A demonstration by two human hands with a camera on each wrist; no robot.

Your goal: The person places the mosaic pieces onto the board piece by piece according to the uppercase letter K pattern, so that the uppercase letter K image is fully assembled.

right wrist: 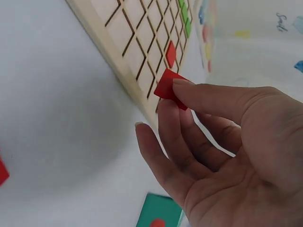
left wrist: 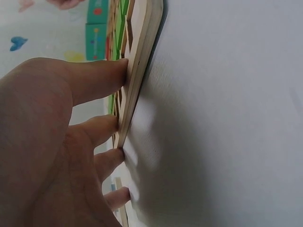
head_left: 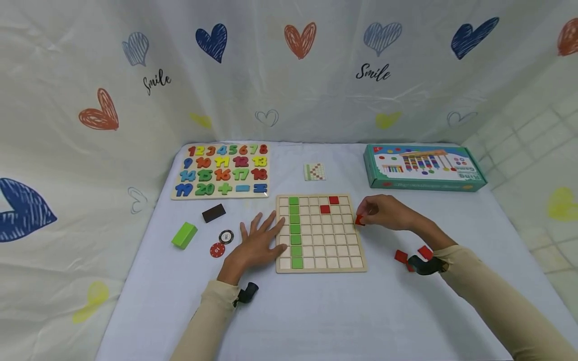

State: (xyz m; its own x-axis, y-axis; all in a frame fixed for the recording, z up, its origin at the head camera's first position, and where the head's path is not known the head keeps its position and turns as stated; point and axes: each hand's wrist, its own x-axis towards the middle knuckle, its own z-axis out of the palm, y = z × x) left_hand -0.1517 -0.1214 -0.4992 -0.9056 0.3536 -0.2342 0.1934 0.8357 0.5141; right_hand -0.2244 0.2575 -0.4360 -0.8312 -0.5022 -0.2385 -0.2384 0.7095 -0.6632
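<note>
Right fingers (right wrist: 208, 97) pinch one red tile (right wrist: 164, 86); spread left fingers (left wrist: 102, 79) touch one board (head_left: 319, 250) bearing seven green tiles (head_left: 295, 229).

Shows solid red on the held, thin square tile (right wrist: 166, 89), pale tan with a brown-lined grid on the square wooden board (head_left: 321, 271), and green down one column of flat square tiles (head_left: 295, 229). Turns teal with multicoloured printing on the long rectangular box (head_left: 424, 168). Scatters navy, rust-red, light-blue and yellow hearts (head_left: 211, 42) over the white hanging backdrop (head_left: 253, 75).
</note>
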